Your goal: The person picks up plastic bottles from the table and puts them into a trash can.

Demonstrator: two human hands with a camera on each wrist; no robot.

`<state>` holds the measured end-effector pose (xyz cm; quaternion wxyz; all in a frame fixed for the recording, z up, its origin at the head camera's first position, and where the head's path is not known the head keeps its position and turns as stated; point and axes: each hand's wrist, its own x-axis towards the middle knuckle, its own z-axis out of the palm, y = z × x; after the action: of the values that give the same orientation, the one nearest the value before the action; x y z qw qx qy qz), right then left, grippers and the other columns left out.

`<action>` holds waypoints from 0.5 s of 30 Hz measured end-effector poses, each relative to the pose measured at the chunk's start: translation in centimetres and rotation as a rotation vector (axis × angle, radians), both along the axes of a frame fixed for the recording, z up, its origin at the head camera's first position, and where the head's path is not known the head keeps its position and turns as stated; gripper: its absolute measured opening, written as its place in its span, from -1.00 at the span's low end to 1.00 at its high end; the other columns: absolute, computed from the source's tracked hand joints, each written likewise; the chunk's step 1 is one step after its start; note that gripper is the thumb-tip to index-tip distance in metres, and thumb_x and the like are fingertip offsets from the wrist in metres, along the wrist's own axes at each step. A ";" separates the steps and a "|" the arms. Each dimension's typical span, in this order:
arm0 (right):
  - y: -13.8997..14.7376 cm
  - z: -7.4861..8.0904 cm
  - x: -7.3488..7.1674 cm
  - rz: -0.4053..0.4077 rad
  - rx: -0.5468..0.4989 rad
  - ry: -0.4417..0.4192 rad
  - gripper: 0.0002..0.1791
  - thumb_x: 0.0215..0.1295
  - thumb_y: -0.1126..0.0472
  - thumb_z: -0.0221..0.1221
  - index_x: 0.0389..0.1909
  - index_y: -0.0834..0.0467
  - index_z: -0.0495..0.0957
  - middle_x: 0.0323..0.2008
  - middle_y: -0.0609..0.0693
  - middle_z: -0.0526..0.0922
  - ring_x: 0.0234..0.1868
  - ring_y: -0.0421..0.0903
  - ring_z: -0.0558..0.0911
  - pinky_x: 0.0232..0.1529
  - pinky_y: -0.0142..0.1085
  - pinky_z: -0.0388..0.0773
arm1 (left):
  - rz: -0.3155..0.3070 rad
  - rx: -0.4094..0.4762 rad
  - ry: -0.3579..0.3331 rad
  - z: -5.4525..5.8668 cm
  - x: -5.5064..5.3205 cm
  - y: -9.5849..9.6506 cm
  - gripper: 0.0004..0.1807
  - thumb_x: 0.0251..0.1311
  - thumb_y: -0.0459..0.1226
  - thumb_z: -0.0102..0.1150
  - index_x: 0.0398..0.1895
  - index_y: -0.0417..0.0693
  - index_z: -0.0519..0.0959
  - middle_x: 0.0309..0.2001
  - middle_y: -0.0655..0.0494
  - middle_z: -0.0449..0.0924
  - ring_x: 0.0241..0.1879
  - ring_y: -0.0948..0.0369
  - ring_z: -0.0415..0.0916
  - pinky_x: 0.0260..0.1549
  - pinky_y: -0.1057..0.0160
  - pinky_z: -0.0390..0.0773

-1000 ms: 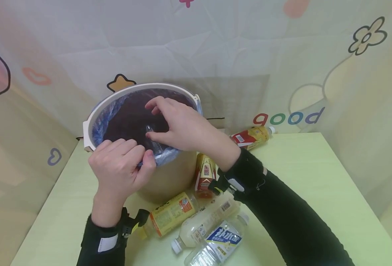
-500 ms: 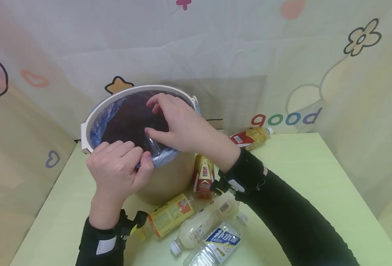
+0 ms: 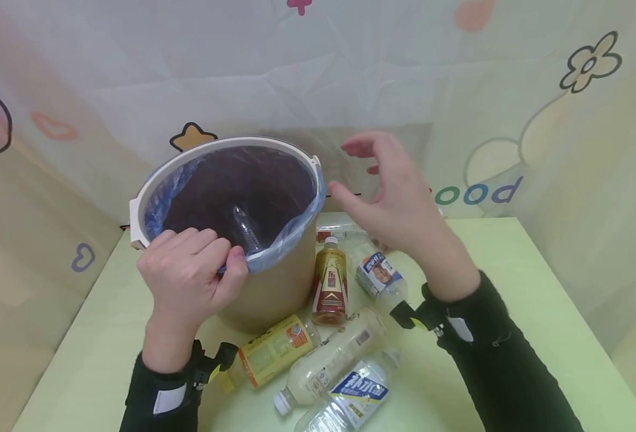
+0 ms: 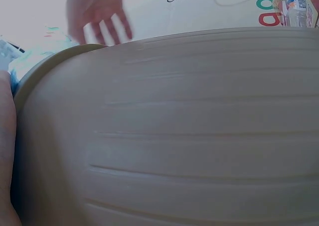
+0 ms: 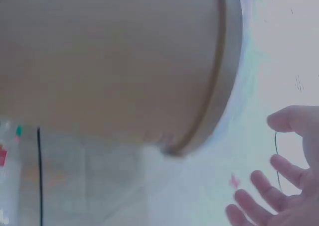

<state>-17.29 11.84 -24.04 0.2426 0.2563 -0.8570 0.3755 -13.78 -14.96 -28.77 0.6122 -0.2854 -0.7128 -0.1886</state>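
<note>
My left hand point(image 3: 188, 279) grips the near rim of a beige trash bin point(image 3: 275, 294), its fingers curled over the edge. A blue plastic bag point(image 3: 296, 234) lines the bin. Inside lies a clear plastic bottle point(image 3: 246, 229). To the right of the rim, my right hand point(image 3: 399, 204) hangs in the air with fingers spread and nothing held. In the right wrist view its fingers point(image 5: 266, 191) are apart from the bin. Below that hand are an amber drink bottle point(image 3: 330, 285), standing against the bin, and a clear bottle point(image 3: 380, 276) with a blue label.
In front of the bin lie a yellow-labelled bottle point(image 3: 277, 354), a milky white bottle point(image 3: 334, 360) and a clear blue-and-white-labelled bottle point(image 3: 357, 393). More bottles are partly hidden behind the right hand. A printed cloth point(image 3: 318, 78) hangs behind the pale green table point(image 3: 512, 300).
My right hand has moved right, out from over the bin's opening, uncovering the bottle inside and the clear bottle beside the amber one. My left hand keeps its grip on the rim.
</note>
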 end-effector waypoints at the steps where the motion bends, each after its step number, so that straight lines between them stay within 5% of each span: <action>1: 0.7 -0.4 0.1 -0.020 0.004 -0.034 -0.37 0.21 -0.07 0.24 0.23 0.14 0.39 0.15 -0.09 0.47 0.20 -0.27 0.40 0.12 -0.24 0.40 | 0.000 -0.001 -0.001 0.0 0.0 0.0 -0.55 0.15 -0.13 -0.10 -0.85 0.00 0.10 -0.77 0.20 -0.03 -0.73 0.24 -0.11 -0.66 0.20 -0.14; 10: 4.9 -6.6 0.5 -0.145 0.042 -0.268 -0.35 0.17 -0.03 0.29 0.24 0.13 0.39 0.14 0.00 0.47 0.16 -0.08 0.44 0.09 -0.11 0.51 | -0.002 -0.009 0.010 0.1 -0.1 0.0 -0.56 0.14 -0.14 -0.09 -0.84 0.00 0.09 -0.76 0.22 -0.04 -0.72 0.24 -0.11 -0.65 0.21 -0.15; 15: 6.0 -10.1 0.8 -0.158 0.058 -0.320 -0.33 0.13 -0.01 0.34 0.22 0.17 0.40 0.12 0.05 0.47 0.14 -0.02 0.44 0.05 -0.06 0.52 | 0.000 -0.011 0.013 0.1 -0.1 -0.1 -0.57 0.12 -0.15 -0.09 -0.84 0.01 0.09 -0.76 0.22 -0.04 -0.72 0.25 -0.11 -0.65 0.21 -0.16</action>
<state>-16.49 17.81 -34.12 0.1244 0.1322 -0.9125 0.3666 -13.86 -15.06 -28.71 0.6152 -0.2900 -0.7099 -0.1829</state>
